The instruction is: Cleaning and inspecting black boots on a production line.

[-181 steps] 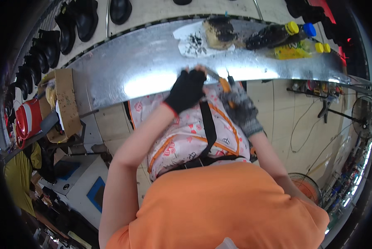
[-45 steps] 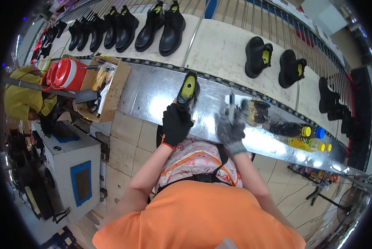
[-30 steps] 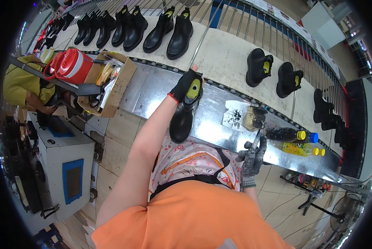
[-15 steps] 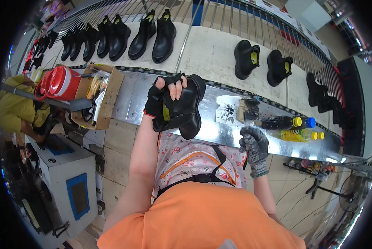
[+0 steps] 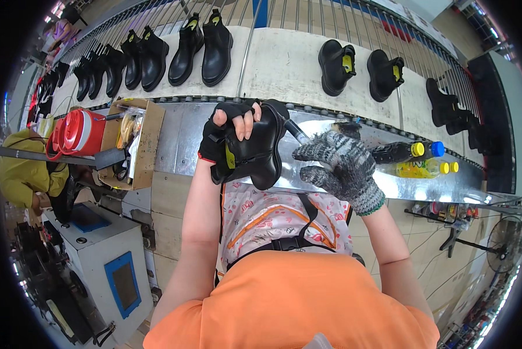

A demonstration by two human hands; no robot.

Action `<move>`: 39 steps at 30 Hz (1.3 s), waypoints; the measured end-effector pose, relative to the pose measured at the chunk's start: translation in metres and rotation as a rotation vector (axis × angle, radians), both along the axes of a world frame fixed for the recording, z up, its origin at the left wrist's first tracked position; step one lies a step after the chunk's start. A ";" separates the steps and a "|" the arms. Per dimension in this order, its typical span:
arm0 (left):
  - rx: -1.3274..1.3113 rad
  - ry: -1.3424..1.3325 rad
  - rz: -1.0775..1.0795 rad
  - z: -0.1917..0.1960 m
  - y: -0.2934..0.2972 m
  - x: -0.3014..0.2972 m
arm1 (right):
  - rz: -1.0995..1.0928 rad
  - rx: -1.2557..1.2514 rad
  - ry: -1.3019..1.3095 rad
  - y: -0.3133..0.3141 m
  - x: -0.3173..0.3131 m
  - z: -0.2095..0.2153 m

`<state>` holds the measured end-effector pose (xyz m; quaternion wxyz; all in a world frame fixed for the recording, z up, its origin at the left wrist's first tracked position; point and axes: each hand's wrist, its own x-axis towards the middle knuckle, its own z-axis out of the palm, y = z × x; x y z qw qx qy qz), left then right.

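Above one metal bench [image 5: 178, 136], two hands [image 5: 229, 110] [image 5: 347, 166] grip one black boot [image 5: 261, 139] (left) and one slim tool [image 5: 296, 132] (right).

- A footwear workshop or factory floor, by the look of it
- Many similar black boots [image 5: 217, 49] stand in rows on long pale boards [image 5: 278, 72] edged by a chain [image 5: 313, 109], like a production line
- A long metal worktop [image 5: 176, 134] runs alongside, with capped bottles [image 5: 396, 153] on it
- A gloved left hand [image 5: 217, 135] holds one boot [image 5: 262, 136] above it
- A pale cabinet-like machine [image 5: 101, 244] with blue-framed panels stands on the tiled floor [image 5: 171, 192]
- Another person in yellow [image 5: 19, 168] is nearby
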<state>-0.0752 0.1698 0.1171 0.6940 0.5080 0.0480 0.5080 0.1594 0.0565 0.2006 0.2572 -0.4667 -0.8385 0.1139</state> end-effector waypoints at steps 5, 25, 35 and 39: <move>0.041 -0.014 -0.016 -0.004 0.004 0.000 | 0.021 0.001 -0.058 0.005 -0.002 -0.004; 0.019 -0.010 -0.030 -0.002 0.002 0.002 | 0.021 -0.014 0.095 0.018 -0.007 -0.007; 0.007 0.004 -0.012 -0.002 0.002 0.001 | 0.013 0.022 0.021 0.020 -0.010 -0.002; 0.032 0.028 -0.053 -0.003 0.005 -0.002 | 0.026 -0.017 0.080 0.019 -0.009 -0.003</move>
